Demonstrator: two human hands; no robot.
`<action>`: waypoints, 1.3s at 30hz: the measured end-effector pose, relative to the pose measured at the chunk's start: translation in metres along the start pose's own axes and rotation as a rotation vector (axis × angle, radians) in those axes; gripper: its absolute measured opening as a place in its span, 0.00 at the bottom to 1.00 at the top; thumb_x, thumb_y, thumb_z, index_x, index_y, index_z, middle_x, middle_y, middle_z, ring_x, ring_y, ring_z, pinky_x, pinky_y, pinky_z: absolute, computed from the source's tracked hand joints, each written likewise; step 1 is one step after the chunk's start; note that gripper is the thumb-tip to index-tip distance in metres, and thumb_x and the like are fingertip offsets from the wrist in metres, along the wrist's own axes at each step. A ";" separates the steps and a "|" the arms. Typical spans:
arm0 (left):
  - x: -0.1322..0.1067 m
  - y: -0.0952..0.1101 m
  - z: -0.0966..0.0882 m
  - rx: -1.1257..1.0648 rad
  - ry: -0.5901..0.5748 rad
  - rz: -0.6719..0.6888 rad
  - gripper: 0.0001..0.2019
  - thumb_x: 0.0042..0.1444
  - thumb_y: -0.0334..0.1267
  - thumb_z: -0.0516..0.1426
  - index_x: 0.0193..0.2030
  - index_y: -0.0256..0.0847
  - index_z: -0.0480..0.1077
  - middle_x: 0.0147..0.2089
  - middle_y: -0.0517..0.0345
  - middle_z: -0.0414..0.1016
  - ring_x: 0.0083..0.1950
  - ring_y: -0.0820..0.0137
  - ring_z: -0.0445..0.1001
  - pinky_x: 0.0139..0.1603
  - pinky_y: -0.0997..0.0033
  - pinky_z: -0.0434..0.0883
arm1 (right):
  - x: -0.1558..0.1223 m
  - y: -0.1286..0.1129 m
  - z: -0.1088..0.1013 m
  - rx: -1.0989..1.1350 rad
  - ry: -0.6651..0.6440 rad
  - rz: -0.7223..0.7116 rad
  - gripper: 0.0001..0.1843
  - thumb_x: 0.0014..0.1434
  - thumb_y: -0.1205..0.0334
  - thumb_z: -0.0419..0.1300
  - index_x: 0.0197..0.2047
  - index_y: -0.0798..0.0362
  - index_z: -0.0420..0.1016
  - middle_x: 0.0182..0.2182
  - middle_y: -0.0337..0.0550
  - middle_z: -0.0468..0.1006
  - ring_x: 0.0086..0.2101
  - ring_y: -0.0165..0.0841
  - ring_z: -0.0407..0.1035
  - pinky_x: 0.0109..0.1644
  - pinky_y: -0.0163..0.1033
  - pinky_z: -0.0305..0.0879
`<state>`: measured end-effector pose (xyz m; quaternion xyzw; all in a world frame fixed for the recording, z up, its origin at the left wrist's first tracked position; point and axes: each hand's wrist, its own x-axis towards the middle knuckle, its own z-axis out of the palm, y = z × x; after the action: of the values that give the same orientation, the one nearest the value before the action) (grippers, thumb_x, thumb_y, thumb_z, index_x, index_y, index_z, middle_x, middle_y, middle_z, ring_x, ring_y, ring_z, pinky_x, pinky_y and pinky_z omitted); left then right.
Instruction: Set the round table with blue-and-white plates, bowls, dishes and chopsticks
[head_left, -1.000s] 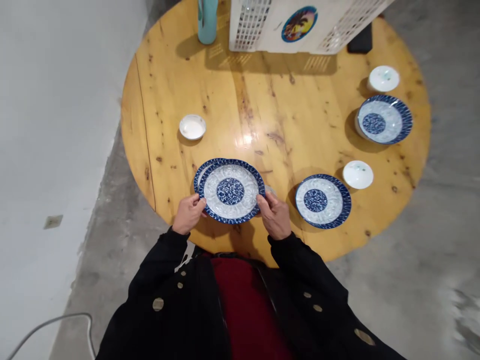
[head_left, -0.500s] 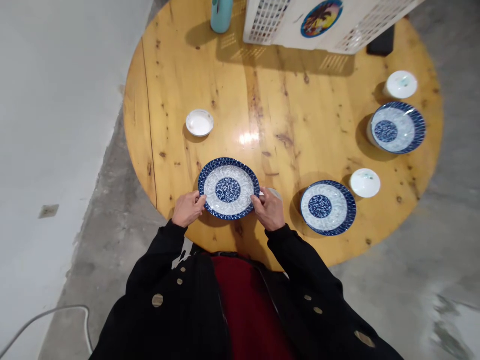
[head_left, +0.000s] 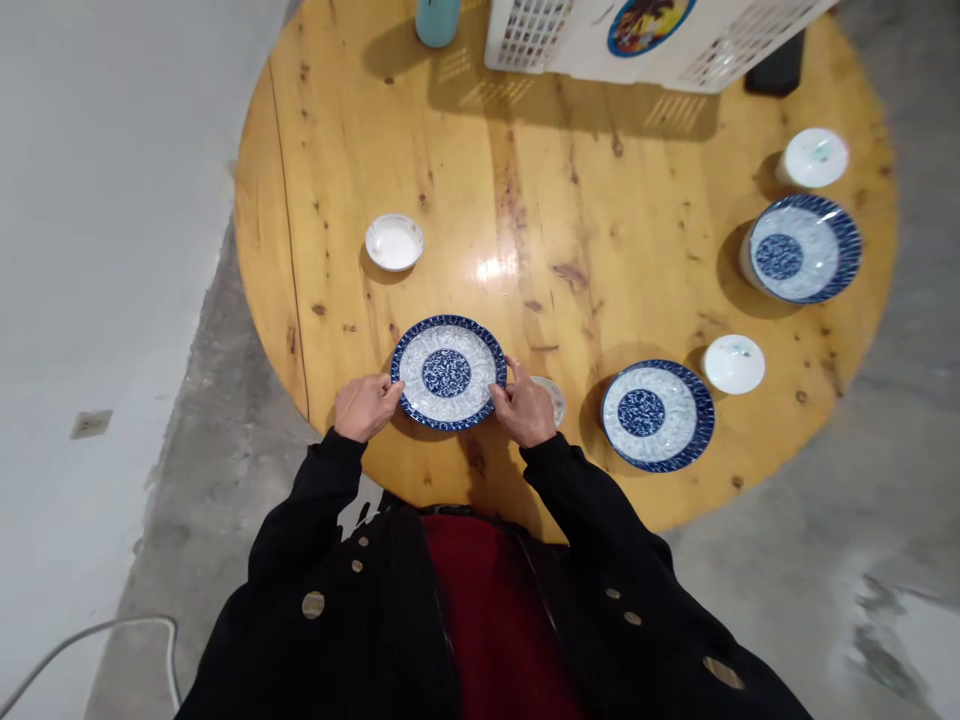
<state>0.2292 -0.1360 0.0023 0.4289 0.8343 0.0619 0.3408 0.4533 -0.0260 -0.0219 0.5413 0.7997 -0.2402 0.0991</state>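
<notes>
Left hand (head_left: 365,405), right hand (head_left: 525,410) clasp plate (head_left: 448,372) — saucer (head_left: 556,398) half-hidden.

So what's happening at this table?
A person in a dark coat grips a blue-patterned plate by its rim, left hand and right hand on opposite sides, at the near edge of a round wooden table. A small white dish lies just beside the right hand. A second plate sits further right.

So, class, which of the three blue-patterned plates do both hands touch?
The leftmost plate, at the table's near edge: the left hand holds its left rim, the right hand its right rim. The middle plate and the far-right plate lie untouched.
</notes>
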 end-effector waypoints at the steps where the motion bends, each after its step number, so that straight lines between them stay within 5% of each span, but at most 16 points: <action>1: 0.001 0.000 0.000 0.007 -0.002 -0.001 0.20 0.62 0.48 0.49 0.22 0.41 0.62 0.25 0.56 0.69 0.30 0.67 0.67 0.31 0.69 0.50 | 0.000 -0.001 0.000 -0.017 -0.008 0.000 0.30 0.66 0.56 0.50 0.66 0.65 0.59 0.33 0.52 0.83 0.38 0.46 0.77 0.37 0.41 0.60; 8: 0.005 -0.008 -0.003 0.036 0.033 0.002 0.22 0.62 0.54 0.51 0.22 0.42 0.64 0.25 0.55 0.71 0.30 0.65 0.68 0.31 0.68 0.51 | -0.001 -0.006 -0.004 -0.110 -0.036 -0.007 0.24 0.67 0.54 0.50 0.59 0.64 0.67 0.34 0.59 0.82 0.36 0.47 0.77 0.36 0.41 0.60; 12: 0.011 -0.013 -0.002 -0.097 0.085 0.043 0.18 0.61 0.55 0.52 0.33 0.42 0.70 0.30 0.56 0.74 0.33 0.66 0.70 0.32 0.71 0.56 | 0.000 -0.012 -0.008 -0.123 0.006 -0.023 0.21 0.68 0.53 0.48 0.51 0.62 0.70 0.34 0.59 0.81 0.36 0.46 0.76 0.36 0.40 0.60; 19: 0.030 -0.009 0.015 -0.319 0.088 0.127 0.14 0.58 0.47 0.49 0.28 0.41 0.63 0.25 0.62 0.62 0.30 0.70 0.62 0.32 0.73 0.57 | 0.010 -0.025 -0.016 -0.011 -0.046 0.052 0.15 0.65 0.63 0.50 0.51 0.64 0.68 0.41 0.62 0.80 0.43 0.49 0.75 0.43 0.43 0.63; 28: 0.011 -0.007 -0.023 -0.259 0.186 0.170 0.16 0.54 0.49 0.52 0.23 0.42 0.58 0.22 0.64 0.54 0.27 0.72 0.57 0.30 0.71 0.56 | -0.020 -0.036 -0.025 0.315 0.039 0.094 0.14 0.62 0.62 0.51 0.50 0.57 0.65 0.39 0.51 0.80 0.38 0.44 0.74 0.41 0.41 0.62; 34: -0.017 0.021 -0.024 -0.192 0.156 0.204 0.15 0.55 0.49 0.52 0.24 0.42 0.60 0.21 0.64 0.54 0.27 0.71 0.58 0.29 0.71 0.56 | -0.057 -0.007 -0.016 0.636 0.139 0.155 0.08 0.55 0.62 0.53 0.40 0.51 0.63 0.26 0.35 0.70 0.27 0.34 0.66 0.33 0.36 0.56; 39: -0.049 0.075 0.008 -0.162 0.146 0.323 0.15 0.55 0.48 0.51 0.23 0.42 0.57 0.22 0.64 0.55 0.27 0.72 0.57 0.29 0.72 0.56 | -0.102 0.055 -0.015 0.837 0.278 0.204 0.08 0.51 0.59 0.53 0.36 0.50 0.62 0.23 0.32 0.66 0.23 0.30 0.62 0.30 0.34 0.55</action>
<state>0.3040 -0.1281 0.0515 0.5225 0.7696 0.2138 0.2984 0.5449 -0.0856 0.0190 0.6378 0.5820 -0.4571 -0.2134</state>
